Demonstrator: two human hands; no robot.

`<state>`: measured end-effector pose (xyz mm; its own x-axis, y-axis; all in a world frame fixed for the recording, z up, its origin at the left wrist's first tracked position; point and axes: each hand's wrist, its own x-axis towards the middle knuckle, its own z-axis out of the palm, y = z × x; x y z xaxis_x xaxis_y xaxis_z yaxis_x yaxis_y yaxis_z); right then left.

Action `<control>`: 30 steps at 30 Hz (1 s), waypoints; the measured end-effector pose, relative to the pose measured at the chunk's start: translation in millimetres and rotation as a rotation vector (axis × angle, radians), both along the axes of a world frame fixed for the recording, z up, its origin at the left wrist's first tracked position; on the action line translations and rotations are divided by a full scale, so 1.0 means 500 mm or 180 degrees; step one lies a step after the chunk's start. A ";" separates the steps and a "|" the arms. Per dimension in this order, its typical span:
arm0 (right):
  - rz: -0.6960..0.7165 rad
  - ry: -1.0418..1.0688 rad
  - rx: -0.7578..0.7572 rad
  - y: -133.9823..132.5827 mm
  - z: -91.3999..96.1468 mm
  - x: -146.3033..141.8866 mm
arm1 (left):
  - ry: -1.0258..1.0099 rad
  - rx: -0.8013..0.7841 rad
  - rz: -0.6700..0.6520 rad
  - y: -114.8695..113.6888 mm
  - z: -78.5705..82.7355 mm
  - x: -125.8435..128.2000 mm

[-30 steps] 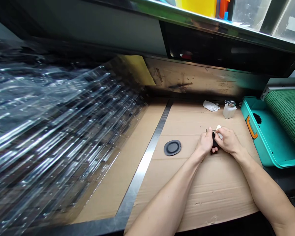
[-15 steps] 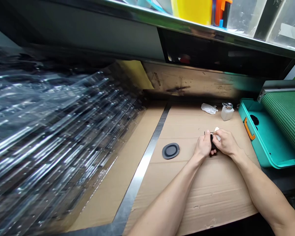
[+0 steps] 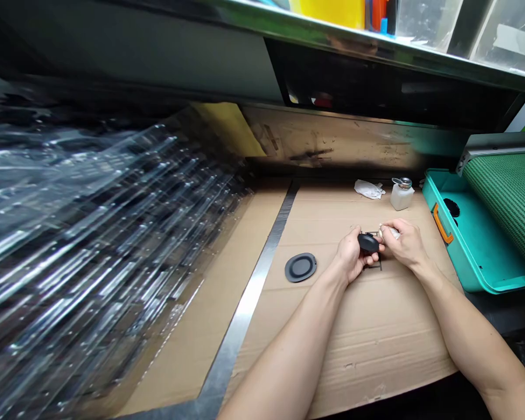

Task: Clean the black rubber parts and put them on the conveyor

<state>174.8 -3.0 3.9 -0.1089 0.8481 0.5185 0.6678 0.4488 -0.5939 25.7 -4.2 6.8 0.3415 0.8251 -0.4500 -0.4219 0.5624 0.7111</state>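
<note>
My left hand [image 3: 352,255] grips a small black oval plastic part [image 3: 368,242] by its edge, its face tilted up. Close beside it, my right hand [image 3: 405,242] is closed on a crumpled white cloth [image 3: 392,233], a bit of which sticks out at the fingertips near the part. Beneath the hands, dark lines marked on the cardboard [image 3: 380,265] partly show. To the left lies a second dark grey oval part [image 3: 300,267], flat on the cardboard with its recessed middle upward.
A white bottle with a metal top [image 3: 401,194] stands at the back beside a crumpled white wipe [image 3: 369,189]. On the right are a teal bin [image 3: 476,274] and a green conveyor belt [image 3: 510,192]. Stacked clear plastic trays [image 3: 91,251] fill the left. A shelf edge [image 3: 332,52] crosses above.
My left hand has turned the black oval part so that its face now shows. My right hand has drawn slightly away from it, still holding the white cloth. The view has shifted slightly.
</note>
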 end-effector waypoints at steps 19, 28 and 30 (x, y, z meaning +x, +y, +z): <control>0.0478 -0.0328 -0.0089 -0.031 0.029 -0.031 | 0.1126 0.0859 -0.0034 -0.019 -0.034 0.020; 0.0216 -0.0291 -0.0052 -0.046 0.039 -0.036 | 0.0651 0.0801 -0.0004 -0.026 -0.028 0.019; 0.0462 -0.0277 -0.0148 -0.045 0.036 -0.036 | 0.0571 0.0763 -0.0006 -0.024 -0.029 0.020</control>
<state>156.8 -25.5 21.8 -0.2747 0.8430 0.4625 0.6477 0.5177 -0.5589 35.7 -16.3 -7.7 0.2758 0.9146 -0.2958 -0.2766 0.3703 0.8868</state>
